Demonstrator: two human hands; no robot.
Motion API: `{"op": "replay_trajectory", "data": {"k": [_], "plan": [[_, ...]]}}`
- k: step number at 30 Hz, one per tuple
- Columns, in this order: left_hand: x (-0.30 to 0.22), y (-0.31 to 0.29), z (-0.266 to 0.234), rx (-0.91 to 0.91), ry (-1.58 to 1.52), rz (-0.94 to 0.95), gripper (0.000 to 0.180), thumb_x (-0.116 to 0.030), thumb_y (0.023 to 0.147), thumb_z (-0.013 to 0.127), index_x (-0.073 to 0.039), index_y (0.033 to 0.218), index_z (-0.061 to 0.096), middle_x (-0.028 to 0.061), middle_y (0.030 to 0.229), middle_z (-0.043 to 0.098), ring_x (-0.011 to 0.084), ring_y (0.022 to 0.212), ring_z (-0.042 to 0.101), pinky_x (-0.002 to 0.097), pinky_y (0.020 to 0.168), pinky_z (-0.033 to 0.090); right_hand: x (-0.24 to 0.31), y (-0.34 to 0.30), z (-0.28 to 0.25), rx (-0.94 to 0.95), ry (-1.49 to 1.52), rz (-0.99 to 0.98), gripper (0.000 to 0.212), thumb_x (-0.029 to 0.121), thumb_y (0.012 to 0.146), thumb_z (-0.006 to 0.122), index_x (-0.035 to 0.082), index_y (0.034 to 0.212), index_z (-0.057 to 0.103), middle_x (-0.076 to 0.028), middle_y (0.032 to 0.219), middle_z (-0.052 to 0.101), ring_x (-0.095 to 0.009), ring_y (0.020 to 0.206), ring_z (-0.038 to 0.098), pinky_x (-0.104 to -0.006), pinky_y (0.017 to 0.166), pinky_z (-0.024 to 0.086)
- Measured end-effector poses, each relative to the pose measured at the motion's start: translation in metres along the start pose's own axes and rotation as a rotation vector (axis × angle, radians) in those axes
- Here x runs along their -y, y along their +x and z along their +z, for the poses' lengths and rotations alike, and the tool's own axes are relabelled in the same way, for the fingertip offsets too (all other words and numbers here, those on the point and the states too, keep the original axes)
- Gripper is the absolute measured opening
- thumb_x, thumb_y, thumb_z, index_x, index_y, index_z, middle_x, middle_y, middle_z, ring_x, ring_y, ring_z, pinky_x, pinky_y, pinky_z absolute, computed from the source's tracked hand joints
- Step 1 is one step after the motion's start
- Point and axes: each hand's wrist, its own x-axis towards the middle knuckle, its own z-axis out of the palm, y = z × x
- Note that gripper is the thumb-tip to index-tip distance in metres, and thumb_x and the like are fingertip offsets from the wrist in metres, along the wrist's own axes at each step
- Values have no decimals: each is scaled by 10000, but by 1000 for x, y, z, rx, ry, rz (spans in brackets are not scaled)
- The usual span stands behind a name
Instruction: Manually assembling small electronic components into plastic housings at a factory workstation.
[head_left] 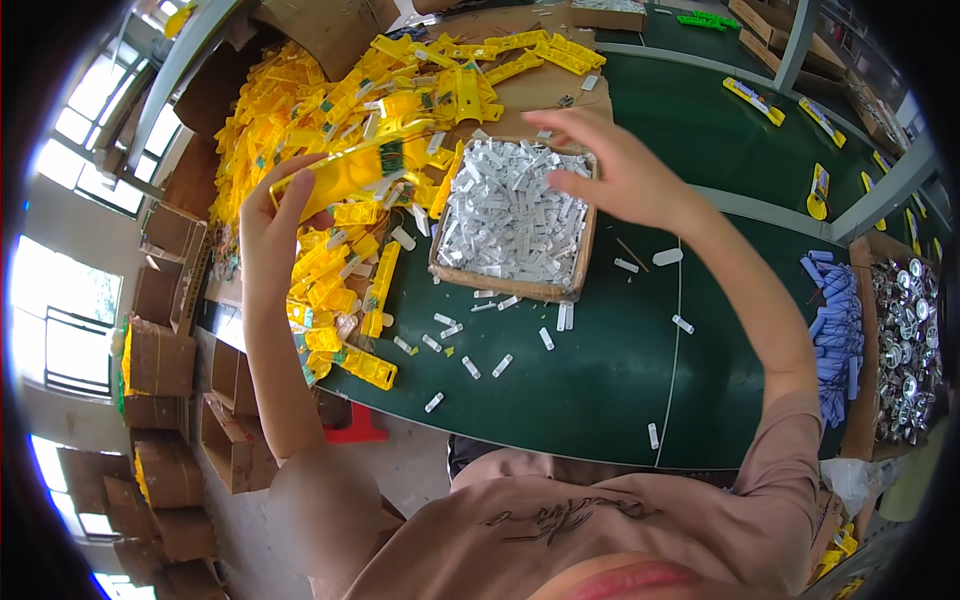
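My left hand (pixel 285 200) is raised over the left part of the table, its fingers closed round one end of a long yellow plastic housing (pixel 350 173). Some thin green wires show at the housing's far end. To the right, my right hand (pixel 630 175) hovers by the far right corner of an open cardboard box (pixel 500 284). Thumb and forefinger are spread apart there, and nothing shows between them. Small white plastic pieces (pixel 515 215) fill this box. Beyond and beneath my left hand spreads a big heap of similar yellow housings (pixel 290 125).
Loose white pieces (pixel 502 366) lie scattered on the green table (pixel 590 400). At the right stand blue-lilac cylinders (pixel 838 340) and a carton of shiny metal parts (pixel 905 340). Yellow assembled units (pixel 753 101) lie at the far right, near a grey metal post (pixel 800 45). Cartons (pixel 165 360) are stacked left.
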Motion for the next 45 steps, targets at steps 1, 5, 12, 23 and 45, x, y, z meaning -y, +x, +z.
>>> {"op": "replay_trajectory", "data": {"k": [1,5,12,23,45], "plan": [[-12,-5,2,-1,-15,10,277,-222,865,505,5,998,592,80,823,591,93,606,545,211,541,458,18,7,18,-98,-87,-123,436,247,815,575,69,1193,451,-126,1022,555,-219,839,579,-322,763,448],[-37,-30,-5,196,-221,45,319,-264,870,475,12,983,587,79,856,605,93,558,503,210,516,416,63,25,60,-144,53,-141,447,286,804,607,51,1158,468,-86,954,565,-167,783,570,-278,704,456],[10,-67,15,367,-516,277,729,-507,758,573,34,1213,393,150,1205,459,187,964,527,306,776,446,126,-2,64,279,1048,614,247,166,875,509,49,1090,473,-43,838,555,-78,720,544,-213,620,454],[27,-61,37,180,-736,213,505,-430,925,269,-30,1231,307,135,907,546,216,841,541,337,776,430,120,-70,93,404,1500,650,388,239,803,586,63,1111,429,-136,1035,539,-168,925,541,-290,767,458],[27,-40,62,402,-1199,-80,484,-345,861,266,-37,1220,368,86,883,520,187,775,511,343,729,430,113,-1,-25,44,717,455,239,108,790,574,12,1006,538,-20,822,565,-43,639,450,-184,553,375]]}}
